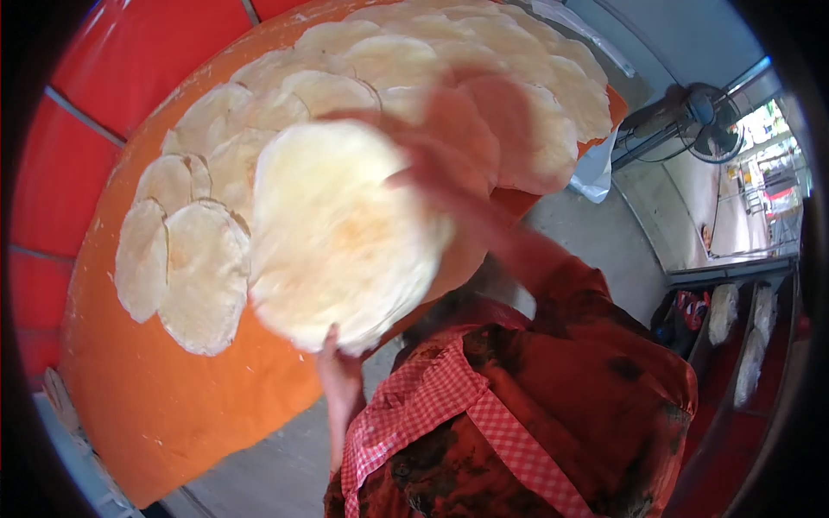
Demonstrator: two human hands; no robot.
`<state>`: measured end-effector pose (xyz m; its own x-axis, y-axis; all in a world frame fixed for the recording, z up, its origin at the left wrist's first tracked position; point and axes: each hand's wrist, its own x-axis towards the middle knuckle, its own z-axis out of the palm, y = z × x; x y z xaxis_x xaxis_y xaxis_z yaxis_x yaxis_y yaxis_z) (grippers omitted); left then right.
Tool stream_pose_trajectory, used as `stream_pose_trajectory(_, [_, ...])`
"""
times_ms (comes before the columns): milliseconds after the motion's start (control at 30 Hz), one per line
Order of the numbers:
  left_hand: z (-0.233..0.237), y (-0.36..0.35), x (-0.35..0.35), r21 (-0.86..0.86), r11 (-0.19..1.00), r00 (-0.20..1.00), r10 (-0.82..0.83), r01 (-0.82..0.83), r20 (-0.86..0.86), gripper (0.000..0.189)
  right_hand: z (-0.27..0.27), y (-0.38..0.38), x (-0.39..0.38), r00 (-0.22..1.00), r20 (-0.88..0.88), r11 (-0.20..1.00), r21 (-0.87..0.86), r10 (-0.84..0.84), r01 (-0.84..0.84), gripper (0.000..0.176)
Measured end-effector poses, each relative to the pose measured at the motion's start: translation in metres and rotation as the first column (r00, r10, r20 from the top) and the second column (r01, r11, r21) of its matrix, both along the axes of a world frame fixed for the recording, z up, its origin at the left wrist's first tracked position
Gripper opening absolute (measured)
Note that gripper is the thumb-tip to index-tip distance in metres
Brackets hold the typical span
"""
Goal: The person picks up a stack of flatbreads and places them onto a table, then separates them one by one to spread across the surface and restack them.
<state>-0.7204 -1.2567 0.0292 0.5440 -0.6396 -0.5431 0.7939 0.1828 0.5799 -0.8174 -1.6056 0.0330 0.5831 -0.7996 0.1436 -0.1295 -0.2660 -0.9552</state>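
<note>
A thick stack of large round flatbreads [337, 233], pale with a light brown patch on top, is held over the near side of an orange-covered table [233, 397]. My left hand [341, 367] grips the stack's lower edge, thumb on top and the other fingers hidden beneath. My right hand [393, 142], smeared by motion, is at the upper right edge of the stack, its thumb overlapping the top bread. Many single flatbreads [207, 276] lie spread and overlapping on the orange cover to the left and behind the stack.
Red panels [52, 190] border the table's left side. A black fan [712, 121] stands at the upper right, near a bright doorway. Wrapped clear bags [751, 354] lie on a red shelf at the far right. White plastic [596, 168] hangs at the table's right edge.
</note>
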Motion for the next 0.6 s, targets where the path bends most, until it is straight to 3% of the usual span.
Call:
stream_pose_trajectory(33, [0.003,-0.013,-0.016,0.007,0.997,0.996,-0.076,0.076,-0.055,0.052,0.041,-0.001,-0.038,0.996,0.068,0.990,0.121,0.059,-0.067,0.039])
stream_pose_trajectory(67, [-0.002,-0.026,-0.025,-0.022,0.985,0.982,-0.175,0.173,-0.072,0.047,0.031,-0.020,-0.064,0.999,-0.042,0.987,0.160,-0.019,0.026,0.040])
stream_pose_trajectory(100, [-0.010,-0.038,-0.031,0.067,0.967,0.969,-0.245,0.247,-0.033,0.041,0.011,-0.038,-0.084,0.984,-0.148,0.974,0.186,-0.100,0.127,0.040])
stream_pose_trajectory(200, [-0.011,-0.064,-0.044,0.169,0.957,0.966,-0.251,0.237,0.065,0.036,-0.072,-0.076,-0.108,0.897,-0.337,0.954,-0.013,-0.285,0.298,0.044])
stream_pose_trajectory(267, [-0.018,-0.067,-0.043,0.161,0.964,0.955,-0.240,0.213,0.176,0.031,-0.065,-0.086,-0.107,0.851,-0.468,0.971,-0.109,-0.237,0.211,0.050])
stream_pose_trajectory(300, [-0.022,-0.064,-0.047,0.263,0.959,0.945,-0.176,0.102,0.276,0.030,-0.066,-0.078,-0.109,0.819,-0.533,0.977,-0.135,-0.212,0.165,0.054])
stream_pose_trajectory(333, [-0.026,-0.062,-0.051,0.352,0.936,0.916,-0.125,-0.018,0.380,0.028,-0.033,-0.059,-0.110,0.842,-0.501,0.979,-0.065,-0.202,0.196,0.050])
stream_pose_trajectory(400, [-0.021,-0.061,-0.058,0.441,0.872,0.862,-0.043,-0.215,0.505,0.023,-0.027,-0.058,-0.110,0.709,-0.645,0.956,-0.136,-0.285,0.261,0.059])
stream_pose_trajectory(433, [-0.017,-0.064,-0.062,0.435,0.870,0.888,0.007,-0.232,0.460,0.024,-0.028,-0.061,-0.111,0.628,-0.708,0.943,-0.181,-0.322,0.280,0.063])
stream_pose_trajectory(500, [-0.008,-0.071,-0.067,0.424,0.863,0.926,0.119,-0.275,0.359,0.024,-0.033,-0.083,-0.114,0.686,-0.699,0.969,-0.038,-0.201,0.246,0.077])
stream_pose_trajectory(533, [0.000,-0.071,-0.063,0.406,0.906,0.967,0.010,-0.117,0.255,0.030,-0.037,-0.091,-0.118,0.710,-0.691,0.974,0.036,-0.138,0.225,0.083])
stream_pose_trajectory(600, [-0.014,-0.072,-0.063,0.318,0.947,0.992,0.017,-0.056,0.125,0.037,-0.050,-0.101,-0.122,0.801,-0.598,0.955,0.232,-0.009,0.184,0.083])
